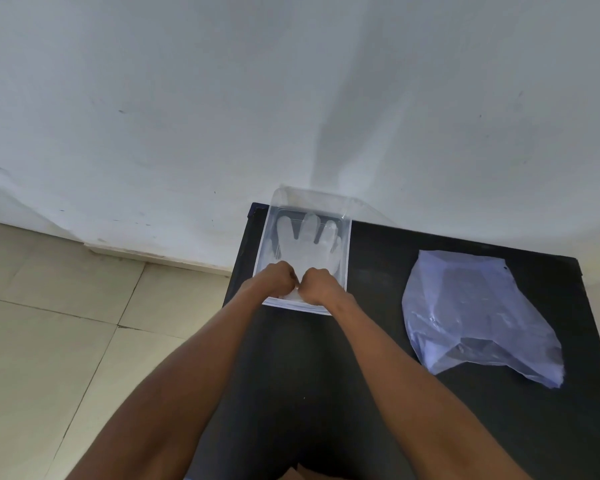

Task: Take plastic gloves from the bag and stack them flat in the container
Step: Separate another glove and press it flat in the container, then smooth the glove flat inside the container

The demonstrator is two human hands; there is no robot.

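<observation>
A clear plastic container (346,251) stands at the far left corner of the black table (378,306). Inside it a translucent plastic glove (309,239) lies flat, fingers pointing toward the wall. My left hand (278,277) and my right hand (317,285) are side by side at the near end of the container, both closed in a pinch on the glove's cuff. A bluish plastic bag (478,317) lies crumpled on the table to the right, apart from both hands.
A white wall (291,98) rises right behind the table. Beige floor tiles (66,323) spread to the left below the table edge. The table's left edge runs close to the container.
</observation>
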